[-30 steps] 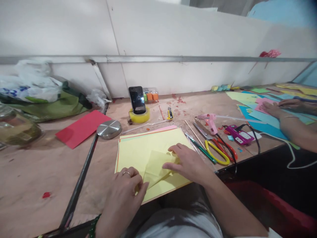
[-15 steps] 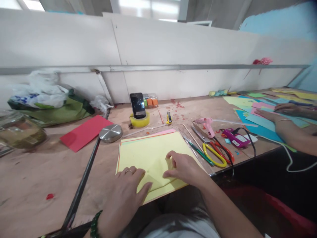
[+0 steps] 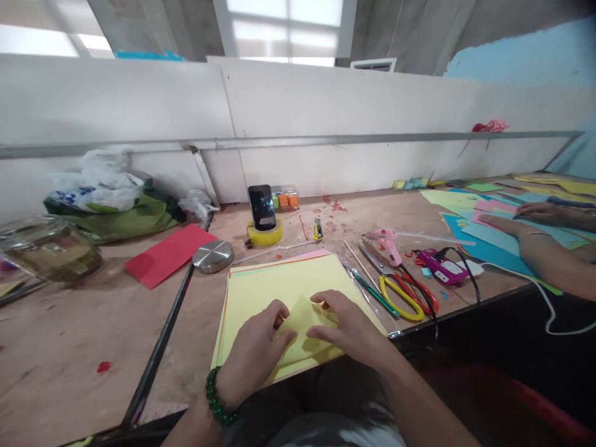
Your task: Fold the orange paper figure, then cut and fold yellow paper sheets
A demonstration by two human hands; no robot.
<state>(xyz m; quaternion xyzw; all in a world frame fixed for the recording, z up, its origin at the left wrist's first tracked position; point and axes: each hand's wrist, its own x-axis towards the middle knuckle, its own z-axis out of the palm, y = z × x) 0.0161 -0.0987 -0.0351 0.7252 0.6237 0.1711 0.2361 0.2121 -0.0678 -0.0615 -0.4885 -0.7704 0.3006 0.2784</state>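
Head view: my left hand [image 3: 254, 347] and right hand [image 3: 351, 326], fingers parted, flank one yellow sheet [image 3: 300, 320]. One phone [image 3: 262, 208], one glue gun [image 3: 390, 246] sit beyond.

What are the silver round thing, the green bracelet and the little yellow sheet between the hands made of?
The silver round thing looks like brushed metal, perhaps steel: bright streaks fan across it. The green bracelet has round, glossy-looking beads, maybe glass, stone or plastic. The little yellow sheet seems thin matte paper: it has thin edges and no shine.
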